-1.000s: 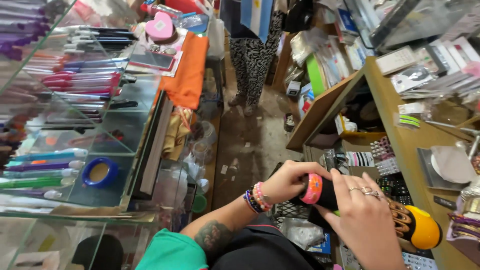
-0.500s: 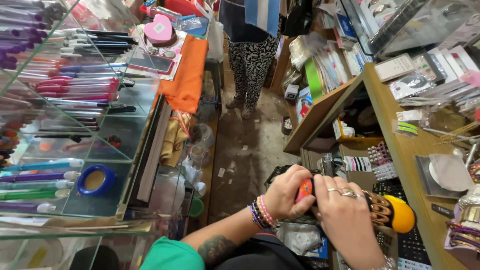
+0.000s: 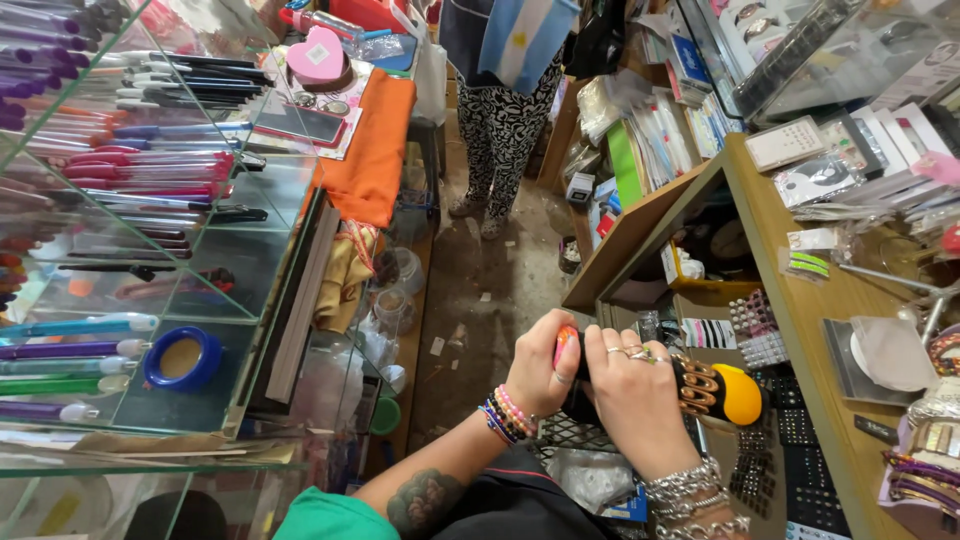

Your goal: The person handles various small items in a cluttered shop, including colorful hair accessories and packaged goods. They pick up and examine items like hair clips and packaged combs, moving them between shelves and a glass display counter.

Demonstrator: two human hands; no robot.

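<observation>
Both of my hands grip one long black object [image 3: 700, 385] with a yellow rounded end [image 3: 742, 394] pointing right and an orange-pink end [image 3: 565, 345] on the left. My left hand [image 3: 540, 372], with bead bracelets at the wrist, wraps the left end. My right hand [image 3: 632, 400], with rings and silver bracelets, covers the middle. Brown hair clips [image 3: 698, 388] are clipped onto the object just left of the yellow end.
A glass display case [image 3: 150, 260] with pens and a blue tape roll [image 3: 182, 358] fills the left. A wooden counter [image 3: 790, 300] with small packaged goods runs along the right. A person in patterned trousers [image 3: 505, 120] stands in the dirt aisle ahead.
My hands have drawn the object a little to the left and closer together, and the view has tilted slightly. The person in the aisle stays in place.
</observation>
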